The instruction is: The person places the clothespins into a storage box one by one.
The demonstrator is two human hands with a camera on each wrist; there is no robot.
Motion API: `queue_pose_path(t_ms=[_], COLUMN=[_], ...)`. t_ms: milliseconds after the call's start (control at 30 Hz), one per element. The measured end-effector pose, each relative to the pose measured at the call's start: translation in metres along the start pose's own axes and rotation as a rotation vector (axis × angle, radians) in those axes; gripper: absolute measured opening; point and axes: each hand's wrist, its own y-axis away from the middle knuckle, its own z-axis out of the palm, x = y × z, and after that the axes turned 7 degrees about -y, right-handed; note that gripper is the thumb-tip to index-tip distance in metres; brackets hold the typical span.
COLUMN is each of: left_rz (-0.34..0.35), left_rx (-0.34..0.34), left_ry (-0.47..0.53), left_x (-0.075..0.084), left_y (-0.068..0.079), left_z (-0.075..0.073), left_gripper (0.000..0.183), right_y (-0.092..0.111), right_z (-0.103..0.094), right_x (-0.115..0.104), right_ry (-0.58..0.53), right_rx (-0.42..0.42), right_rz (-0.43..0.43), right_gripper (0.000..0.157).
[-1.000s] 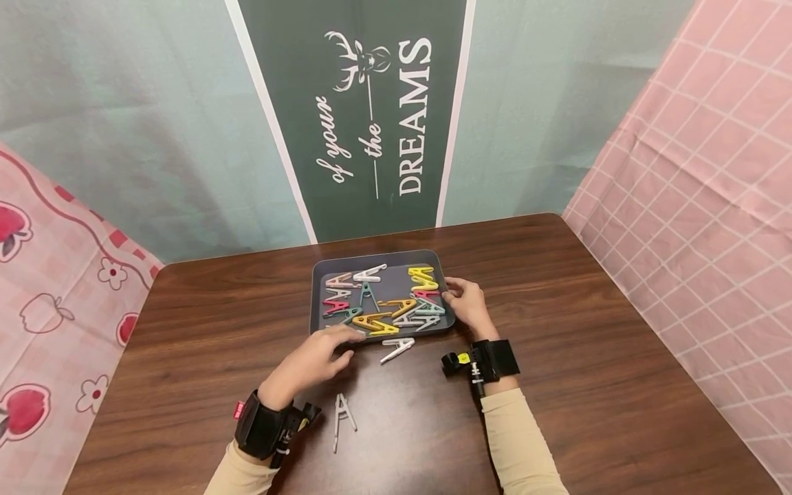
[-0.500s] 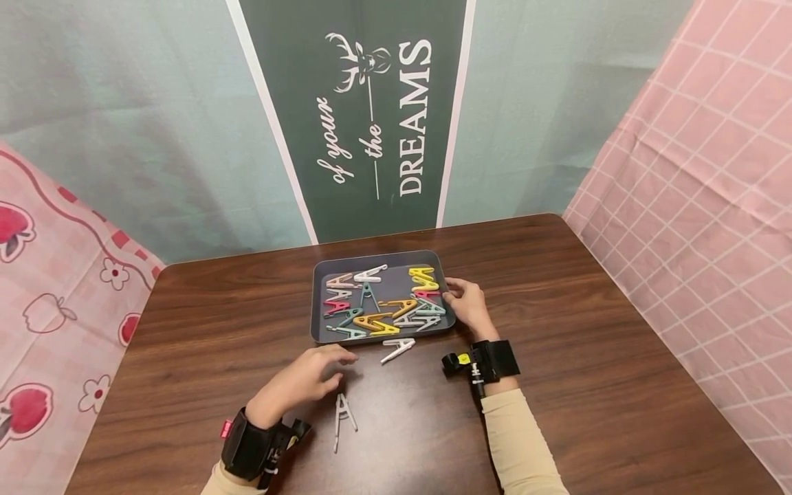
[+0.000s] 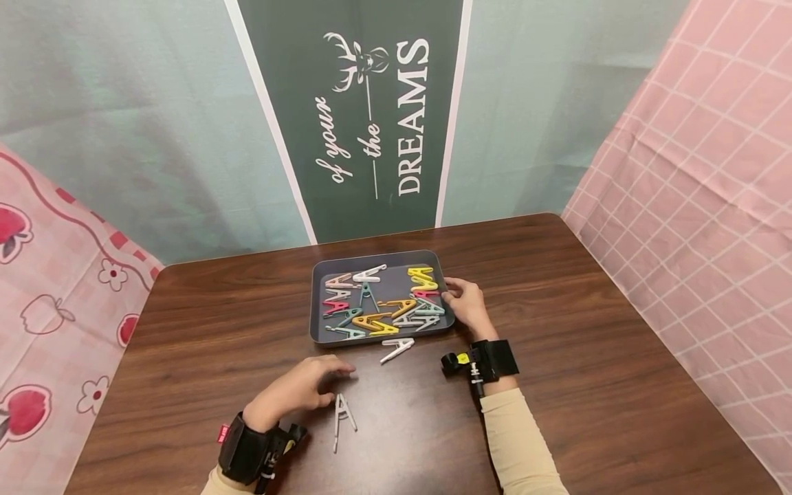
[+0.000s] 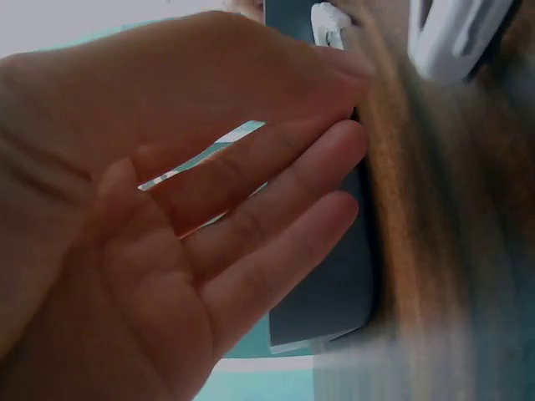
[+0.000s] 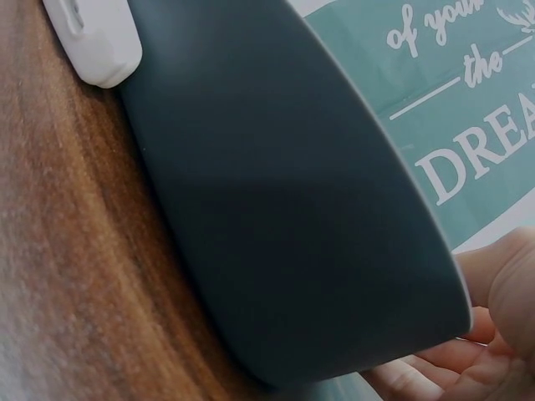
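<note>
In the head view, my left hand [image 3: 300, 388] hovers over the table with fingers loosely bent and nothing held. A grey clothespin [image 3: 343, 416] lies just right of its thumb. My right hand [image 3: 468, 307] holds the dark grey tray [image 3: 317, 295] at its right edge. In the right wrist view the thumb is at the rim and the fingers lie lower, partly hidden by the tray wall. Several coloured clothespins [image 3: 371, 322] lie in the tray. A white clothespin [image 3: 397, 348] lies on the table against the tray's front side. The left wrist view shows the left palm [image 4: 142, 276] bare.
The brown wooden table [image 3: 588, 385] carries all of this. A green printed cloth [image 3: 383, 137] hangs behind its back edge. A strawberry-patterned cloth [image 3: 49, 309] hangs at the left and a pink checked cloth [image 3: 693, 240] at the right.
My left hand has drawn back from the tray's front left corner toward the loose grey clothespin, uncovering a light green clothespin in the tray. The right hand has stayed at the tray's edge.
</note>
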Motion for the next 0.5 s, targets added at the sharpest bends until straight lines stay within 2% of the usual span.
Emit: queue_pose_path(t_ms=[133, 500], left_rz=[0.023, 0.029], left_rx=[0.004, -0.014], left_ry=[-0.009, -0.031], left_x=[0.000, 0.005], left_y=[0.001, 0.002], left_z=[0.005, 0.015], left_gripper=[0.047, 0.051], right_y=[0.001, 0.001], right_z=[0.001, 0.000], right_x=[0.000, -0.001], right_ry=[-0.005, -0.008], right_rx=[0.004, 0.003], right_rz=[0.001, 0.008], right_gripper=[0.040, 0.040])
